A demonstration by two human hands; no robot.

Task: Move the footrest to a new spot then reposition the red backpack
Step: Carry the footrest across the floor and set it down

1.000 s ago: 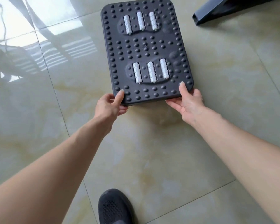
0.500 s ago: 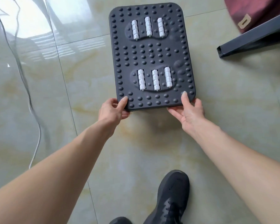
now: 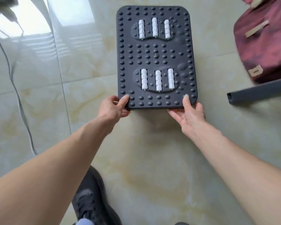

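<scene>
Dark grey studded plastic footrest (image 3: 156, 56) w/ two sets of white rollers is in front of me, over the glossy cream marble-tile floor (image 3: 152, 151); can't tell if it's touching down. My left hand (image 3: 113, 108) is closed on its near left corner, thumb on top, fingers under. My right hand (image 3: 189, 113) grips the near right corner the same way. Red fabric backpack (image 3: 264, 39) w/ tan tabs lies well off to the right, behind a dark metal bar (image 3: 258, 93). Thin grey cable (image 3: 15, 82) runs along the left; my black shoe (image 3: 89, 200) below.
</scene>
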